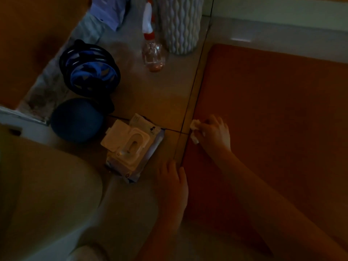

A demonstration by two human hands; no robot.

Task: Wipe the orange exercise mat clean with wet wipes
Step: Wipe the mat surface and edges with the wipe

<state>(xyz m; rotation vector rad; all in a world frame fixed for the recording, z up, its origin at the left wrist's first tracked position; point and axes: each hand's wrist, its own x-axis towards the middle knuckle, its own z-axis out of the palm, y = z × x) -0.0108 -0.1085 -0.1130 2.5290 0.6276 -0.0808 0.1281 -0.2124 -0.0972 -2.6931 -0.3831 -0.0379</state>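
The orange exercise mat (pixel 273 110) lies flat on the tiled floor and fills the right half of the view. My right hand (pixel 214 131) grips a crumpled white wet wipe (pixel 194 129) and presses it onto the mat's left edge. My left hand (pixel 172 182) rests flat on the floor tile, fingers straight, its fingertips beside the mat's left edge. A pack of wet wipes (pixel 131 147) lies on the floor left of both hands with its flip lid standing open.
A clear spray bottle (pixel 152 48) with a red and white trigger stands beside a ribbed white vase (pixel 178 23). A black and blue wheel-like object (pixel 90 68) and a dark blue ball (pixel 78 120) sit at left. My knee (pixel 47 194) fills the lower left.
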